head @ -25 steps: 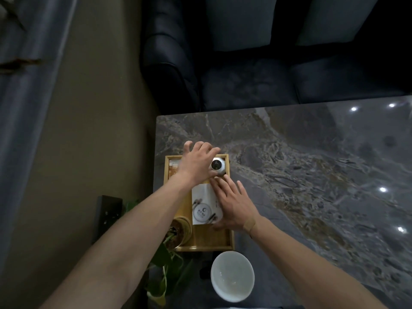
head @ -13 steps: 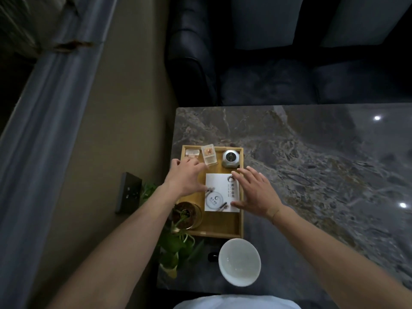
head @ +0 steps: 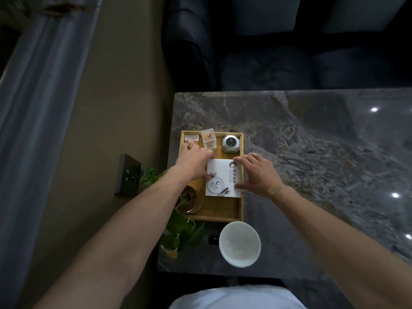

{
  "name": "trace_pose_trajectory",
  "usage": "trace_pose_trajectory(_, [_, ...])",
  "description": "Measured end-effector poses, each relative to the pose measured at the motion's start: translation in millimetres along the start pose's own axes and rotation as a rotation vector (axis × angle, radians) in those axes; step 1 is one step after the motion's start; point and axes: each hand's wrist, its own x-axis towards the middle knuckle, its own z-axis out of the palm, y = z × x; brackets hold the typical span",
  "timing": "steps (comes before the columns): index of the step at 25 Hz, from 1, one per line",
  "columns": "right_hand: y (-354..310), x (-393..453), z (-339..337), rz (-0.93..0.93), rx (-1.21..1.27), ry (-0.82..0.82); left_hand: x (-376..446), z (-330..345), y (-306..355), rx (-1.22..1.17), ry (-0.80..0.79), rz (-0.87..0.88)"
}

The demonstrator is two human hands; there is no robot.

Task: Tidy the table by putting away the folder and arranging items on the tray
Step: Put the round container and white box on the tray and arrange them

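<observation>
Wooden tray (head: 239, 210) at marble table (head: 312, 141) corner, white booklet (head: 223, 177) still inside, right hand (head: 259, 175) now spread loose on its right edge, left hand (head: 195, 162) unclenched, slid back beside it

- The bench (head: 312, 134) is a dark grey marble slab with pale veining and glossy spots of reflected light.
- A wooden tray (head: 219, 210) lies flat on the bench at its left edge, directly under both grips.
- A white bowl (head: 239, 244) stands on the bench just nearer the person than the tray, below the right grip (head: 258, 172).
- A small dark object (head: 213, 240) lies beside the bowl, on its left; what it is cannot be told.
</observation>
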Motion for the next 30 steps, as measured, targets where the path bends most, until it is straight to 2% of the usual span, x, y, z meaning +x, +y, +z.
trace_pose_trajectory(12, [-13.1,-17.8,-2.0,0.003,0.016,-0.068,-13.9,-1.8,23.0,0.117,-0.091,0.039])
trace_pose_trajectory(18, [-17.9,-30.1,2.3,-0.004,0.036,-0.096,-22.4,1.1,27.4,0.099,-0.137,0.045])
trace_pose_trajectory(27, [-15.4,-25.8,-4.0,0.0,0.075,-0.123,-24.5,0.5,19.2,-0.068,-0.184,-0.024])
trace_pose_trajectory(30, [-11.3,-10.7,-21.3,0.015,0.139,-0.065,-22.8,-6.5,8.2,-0.175,-0.148,-0.097])
